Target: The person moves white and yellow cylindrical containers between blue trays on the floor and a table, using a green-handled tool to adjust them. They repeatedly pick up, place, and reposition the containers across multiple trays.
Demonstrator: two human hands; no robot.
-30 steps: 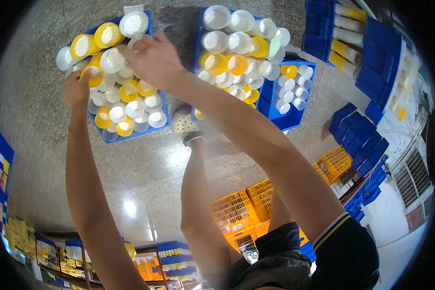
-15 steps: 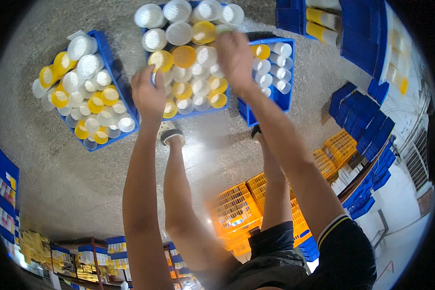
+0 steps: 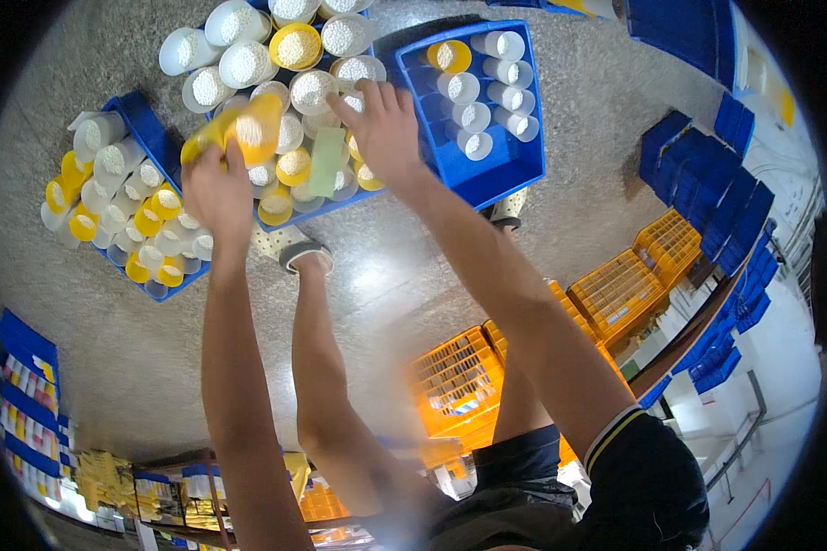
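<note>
My left hand [image 3: 219, 193] is closed on a yellow cylindrical container [image 3: 259, 127], smeared by motion, over the left side of the middle blue crate [image 3: 308, 217]. That crate is heaped with white and yellow containers showing grainy white ends. Fingers apart, my right hand [image 3: 386, 133] reaches over its right side, touching or nearly touching a white container [image 3: 352, 101]. Between the hands, a pale green card [image 3: 327, 162] covers part of the heap. Another yellow shape [image 3: 202, 143] is blurred beside my left fingers; I cannot tell whether it is held too.
Right of the heap, a blue crate [image 3: 487, 184] holds a smaller group of containers. A filled crate [image 3: 147, 138] stands at left. Orange crates [image 3: 459, 381] line the lower right, with stacked blue bins [image 3: 703, 197] beyond. My shoes [image 3: 294, 248] are close to the crates.
The view has shifted, so the crates sit differently in the picture. My left hand now has a blurred yellow container. The green card shows plainly between my hands.
</note>
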